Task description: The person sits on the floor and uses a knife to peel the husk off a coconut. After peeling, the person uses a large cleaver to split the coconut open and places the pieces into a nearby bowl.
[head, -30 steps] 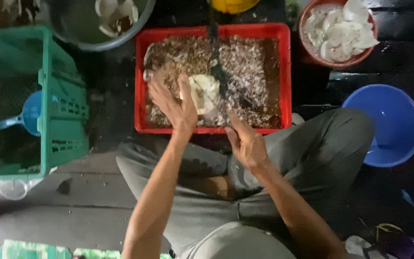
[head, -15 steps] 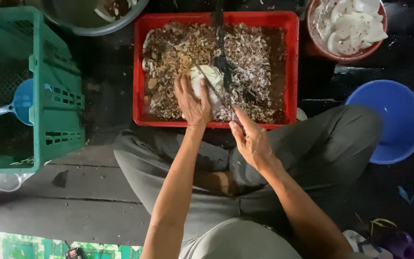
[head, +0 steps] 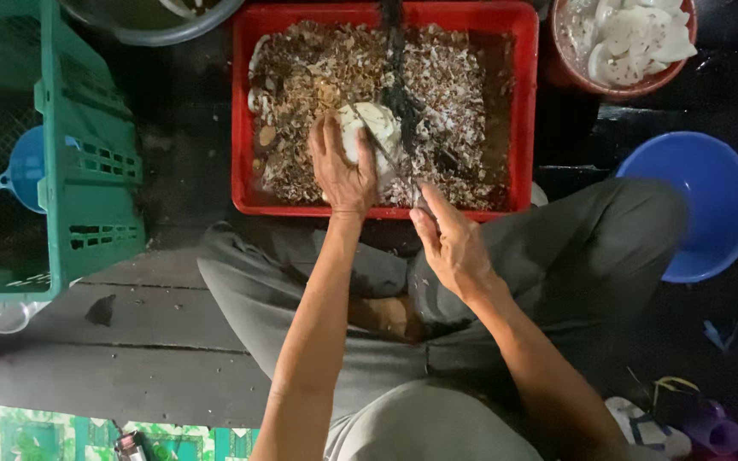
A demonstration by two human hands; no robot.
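Seen from above, a person sits cross-legged in grey trousers (head: 574, 248) on a dark plank floor (head: 130, 341). Their right hand (head: 453, 248) is closed around the handle of a knife (head: 395, 166), its blade angled up to the left. Their left hand (head: 343, 166) cups a white peeled coconut piece (head: 376, 128), fingers wrapped over its left side, holding it over a red tray (head: 523, 102) filled with brown husk shavings (head: 463, 81). A green crate (head: 87, 162) stands to the left and a blue bowl (head: 702, 205) to the right. Farthest away, at upper right, a reddish bowl (head: 582, 81) holds white peeled pieces (head: 634, 38).
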